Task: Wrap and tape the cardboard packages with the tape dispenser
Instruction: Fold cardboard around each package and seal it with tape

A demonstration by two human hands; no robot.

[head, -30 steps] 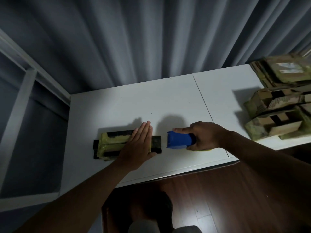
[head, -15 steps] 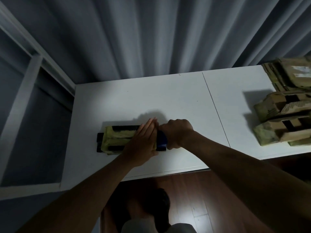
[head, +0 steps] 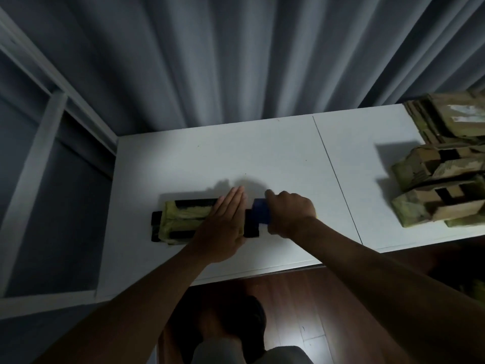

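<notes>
Left hand [head: 223, 227] flat, straight fingers pressed together on long yellow-taped package [head: 183, 222] — right hand [head: 288, 216] curled round blue tape dispenser [head: 259, 214], smooth white table [head: 262, 153].

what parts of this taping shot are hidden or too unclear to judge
Head view, the only one:
- Middle of the package: covered by the flat left hand.
- Tape dispenser: mostly hidden by the right hand gripping it; its tape and blade are unseen.
- Whether tape is touching the package: blocked by both hands, and dim light.
- Stacked packages: cut off by the right edge.
</notes>
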